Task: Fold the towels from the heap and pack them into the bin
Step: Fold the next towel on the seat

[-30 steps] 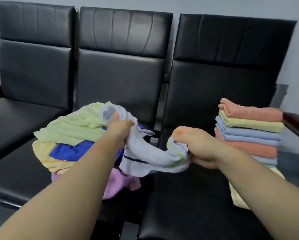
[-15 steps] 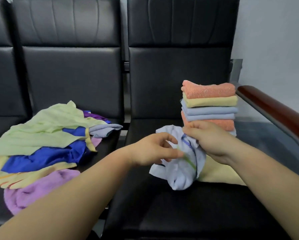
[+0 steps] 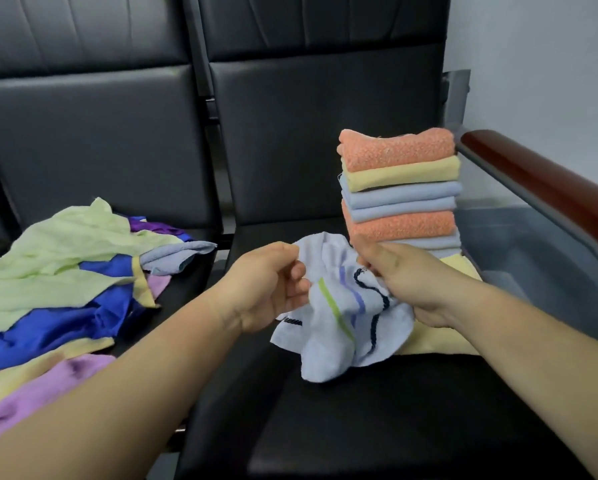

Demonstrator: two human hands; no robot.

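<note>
Towel [image 3: 339, 327] in left grip [image 3: 269, 289], right grip [image 3: 405, 282]

— Entry one?
— Left forearm [image 3: 117, 393], right forearm [image 3: 519, 344]: both bare as far up as I can see.
— Entry two?
— Left hand [image 3: 273, 289], right hand [image 3: 405, 282]: bare, like the arms.

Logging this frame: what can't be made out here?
Head view, folded stack: lowest layers hidden by the right hand and striped towel.
Head view, heap: cut off by the left edge.
Head view, grey container, perhaps the bin: partly behind the armrest, contents unclear.
</note>
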